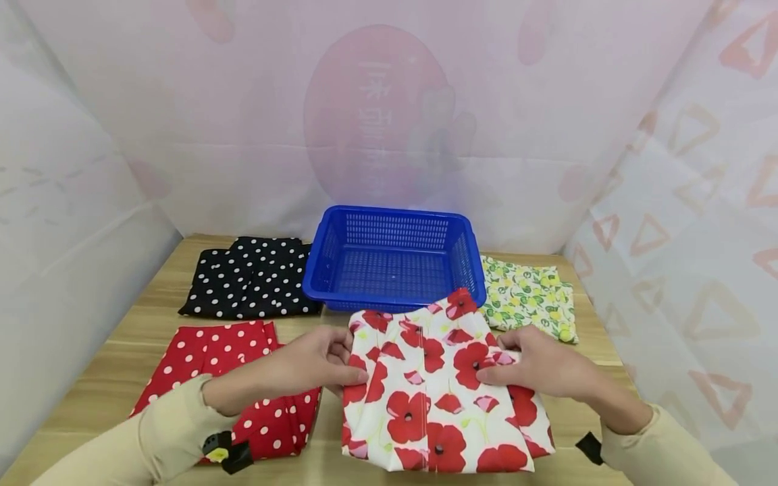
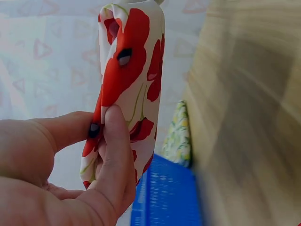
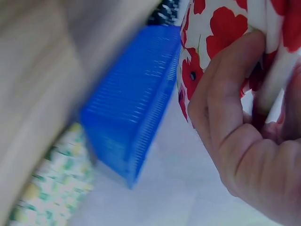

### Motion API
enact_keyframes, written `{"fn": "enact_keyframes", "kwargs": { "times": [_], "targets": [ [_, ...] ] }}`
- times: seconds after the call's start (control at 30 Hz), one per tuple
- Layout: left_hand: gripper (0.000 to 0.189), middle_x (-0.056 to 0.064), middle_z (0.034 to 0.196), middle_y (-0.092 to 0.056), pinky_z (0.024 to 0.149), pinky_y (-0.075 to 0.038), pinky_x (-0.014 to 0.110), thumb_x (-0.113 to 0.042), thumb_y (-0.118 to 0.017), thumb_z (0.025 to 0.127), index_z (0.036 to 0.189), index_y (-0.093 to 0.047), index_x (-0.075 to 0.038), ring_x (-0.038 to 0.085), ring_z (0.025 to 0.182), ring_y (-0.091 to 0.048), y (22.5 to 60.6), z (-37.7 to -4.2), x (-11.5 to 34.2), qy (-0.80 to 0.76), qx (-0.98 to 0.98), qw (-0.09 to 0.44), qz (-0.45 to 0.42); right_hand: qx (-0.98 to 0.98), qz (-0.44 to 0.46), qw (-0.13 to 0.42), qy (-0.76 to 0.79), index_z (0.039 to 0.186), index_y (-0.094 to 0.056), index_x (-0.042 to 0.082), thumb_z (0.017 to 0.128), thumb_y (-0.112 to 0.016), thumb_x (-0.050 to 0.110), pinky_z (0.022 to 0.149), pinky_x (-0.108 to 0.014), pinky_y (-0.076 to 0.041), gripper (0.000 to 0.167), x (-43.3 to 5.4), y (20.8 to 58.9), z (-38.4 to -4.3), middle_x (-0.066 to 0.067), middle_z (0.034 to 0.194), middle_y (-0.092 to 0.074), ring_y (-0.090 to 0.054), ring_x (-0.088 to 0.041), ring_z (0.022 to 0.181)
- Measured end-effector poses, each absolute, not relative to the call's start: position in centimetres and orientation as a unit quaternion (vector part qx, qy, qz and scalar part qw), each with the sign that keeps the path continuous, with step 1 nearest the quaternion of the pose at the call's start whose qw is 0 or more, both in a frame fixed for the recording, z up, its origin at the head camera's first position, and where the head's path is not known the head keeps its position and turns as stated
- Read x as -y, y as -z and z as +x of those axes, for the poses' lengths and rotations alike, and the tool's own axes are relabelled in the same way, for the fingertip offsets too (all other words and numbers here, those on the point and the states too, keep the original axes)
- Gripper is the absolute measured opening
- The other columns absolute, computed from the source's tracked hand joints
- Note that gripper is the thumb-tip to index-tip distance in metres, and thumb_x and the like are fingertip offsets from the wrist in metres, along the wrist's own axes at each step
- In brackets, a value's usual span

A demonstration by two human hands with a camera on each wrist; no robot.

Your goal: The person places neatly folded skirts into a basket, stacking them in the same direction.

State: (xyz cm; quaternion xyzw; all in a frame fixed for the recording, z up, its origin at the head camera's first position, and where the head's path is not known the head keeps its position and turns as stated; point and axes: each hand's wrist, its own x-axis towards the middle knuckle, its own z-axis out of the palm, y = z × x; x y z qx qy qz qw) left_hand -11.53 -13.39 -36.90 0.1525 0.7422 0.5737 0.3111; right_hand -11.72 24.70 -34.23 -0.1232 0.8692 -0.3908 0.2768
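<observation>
Here | basket (image 1: 395, 229): floor (image 1: 392, 271) visible | floral cloth (image 1: 437, 385): left grip (image 1: 313, 364), right grip (image 1: 541, 363)

Head view: high, facing forward and down over pale wood-grain table (image 1: 109, 378). Left wrist: close at bare left hand (image 2: 61, 207), rolled sideways, table rightward. Right wrist: close at bare right hand (image 3: 249, 146), table leftward. Wrist views share blue rectangular plastic basket (image 3: 127, 94), white red-poppy fabric (image 3: 228, 28).

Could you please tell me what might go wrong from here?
The folded white fabric with red poppies, held at its sides by the left grip and right grip, could sag or unfold. If moved forward, it might snag the blue perforated plastic basket. The beige left sleeve, overlapping the red polka-dot fabric in the head view, may brush it.
</observation>
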Motion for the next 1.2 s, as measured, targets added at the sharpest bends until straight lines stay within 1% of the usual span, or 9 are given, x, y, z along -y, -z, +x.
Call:
{"fn": "enact_keyframes", "kwargs": {
  "times": [0.17, 0.27, 0.5, 0.67, 0.8, 0.9, 1.03, 1.17, 1.2],
  "targets": [
    [0.036, 0.014, 0.103, -0.071, 0.08, -0.066, 0.032, -0.02, -0.078, 0.097, 0.115, -0.06, 0.004, 0.023, 0.093, -0.074, 33.8, -13.1, 14.4, -0.551, -0.772, 0.271, 0.163, -0.879, -0.123, 0.259, 0.381, 0.113, -0.073, 0.004, 0.093, -0.08, 0.041, 0.075, -0.031, -0.065, 0.042, -24.0, 31.2, -13.8, -0.004, 0.092, -0.081, -0.08, -0.02, 0.081],
    [0.035, 0.015, 0.106, -0.072, 0.082, -0.065, 0.03, -0.019, -0.077, 0.097, 0.118, -0.061, 0.005, 0.021, 0.094, -0.074, 32.3, -14.8, 15.0, -0.537, -0.797, 0.232, 0.149, -0.887, -0.106, 0.248, 0.375, 0.119, -0.072, 0.005, 0.093, -0.079, 0.046, 0.077, -0.032, -0.065, 0.049, -23.4, 30.2, -15.9, -0.004, 0.094, -0.081, -0.079, -0.02, 0.083],
    [0.041, 0.016, 0.115, -0.07, 0.091, -0.065, 0.037, -0.018, -0.072, 0.101, 0.132, -0.056, 0.004, 0.021, 0.096, -0.076, 30.4, -20.3, 16.0, -0.532, -0.822, 0.174, 0.103, -0.891, -0.077, 0.22, 0.389, 0.126, -0.071, 0.005, 0.093, -0.077, 0.051, 0.081, -0.031, -0.063, 0.057, -22.1, 29.1, -21.2, -0.004, 0.098, -0.08, -0.076, -0.017, 0.085],
    [0.046, 0.018, 0.121, -0.069, 0.091, -0.065, 0.033, -0.022, -0.071, 0.102, 0.137, -0.056, 0.003, 0.018, 0.096, -0.074, 31.5, -24.4, 16.0, -0.523, -0.838, 0.126, 0.088, -0.889, -0.05, 0.204, 0.406, 0.119, -0.072, 0.005, 0.091, -0.079, 0.054, 0.08, -0.03, -0.062, 0.057, -21.3, 29.3, -24.9, -0.002, 0.095, -0.08, -0.076, -0.017, 0.085],
    [0.047, 0.019, 0.124, -0.069, 0.098, -0.063, 0.042, -0.024, -0.071, 0.102, 0.139, -0.058, 0.002, 0.022, 0.098, -0.073, 33.0, -27.4, 15.9, -0.504, -0.856, 0.086, 0.077, -0.903, -0.022, 0.192, 0.384, 0.112, -0.074, 0.008, 0.088, -0.079, 0.061, 0.081, -0.031, -0.06, 0.058, -20.4, 30.4, -27.6, -0.002, 0.094, -0.079, -0.073, -0.019, 0.088],
    [0.045, 0.02, 0.125, -0.068, 0.1, -0.061, 0.047, -0.022, -0.071, 0.103, 0.138, -0.059, 0.003, 0.027, 0.103, -0.072, 34.3, -29.5, 15.7, -0.494, -0.865, 0.062, 0.07, -0.911, 0.0, 0.174, 0.375, 0.114, -0.074, 0.008, 0.088, -0.079, 0.06, 0.081, -0.032, -0.058, 0.059, -19.7, 31.7, -29.2, -0.006, 0.099, -0.078, -0.071, -0.022, 0.092],
    [0.043, 0.022, 0.127, -0.067, 0.098, -0.062, 0.044, -0.019, -0.07, 0.102, 0.136, -0.06, 0.005, 0.032, 0.11, -0.07, 36.4, -31.4, 15.1, -0.467, -0.88, 0.05, 0.074, -0.922, 0.023, 0.148, 0.357, 0.129, -0.069, 0.003, 0.089, -0.08, 0.056, 0.082, -0.031, -0.058, 0.068, -18.8, 33.7, -30.7, -0.011, 0.113, -0.072, -0.065, -0.026, 0.101],
    [0.041, 0.026, 0.128, -0.07, 0.099, -0.061, 0.046, -0.016, -0.07, 0.102, 0.134, -0.061, 0.008, 0.036, 0.115, -0.07, 38.2, -32.5, 14.4, -0.432, -0.897, 0.048, 0.081, -0.933, 0.035, 0.131, 0.332, 0.131, -0.065, 0.0, 0.089, -0.081, 0.051, 0.08, -0.03, -0.058, 0.068, -17.9, 35.4, -31.5, -0.014, 0.117, -0.069, -0.064, -0.026, 0.101],
    [0.041, 0.026, 0.127, -0.071, 0.1, -0.06, 0.046, -0.016, -0.07, 0.102, 0.134, -0.062, 0.008, 0.037, 0.115, -0.071, 38.6, -32.7, 14.2, -0.42, -0.903, 0.047, 0.081, -0.936, 0.038, 0.128, 0.326, 0.122, -0.066, 0.0, 0.089, -0.081, 0.05, 0.076, -0.029, -0.056, 0.061, -17.7, 35.8, -31.8, -0.013, 0.109, -0.068, -0.064, -0.026, 0.095]
  ]
}}
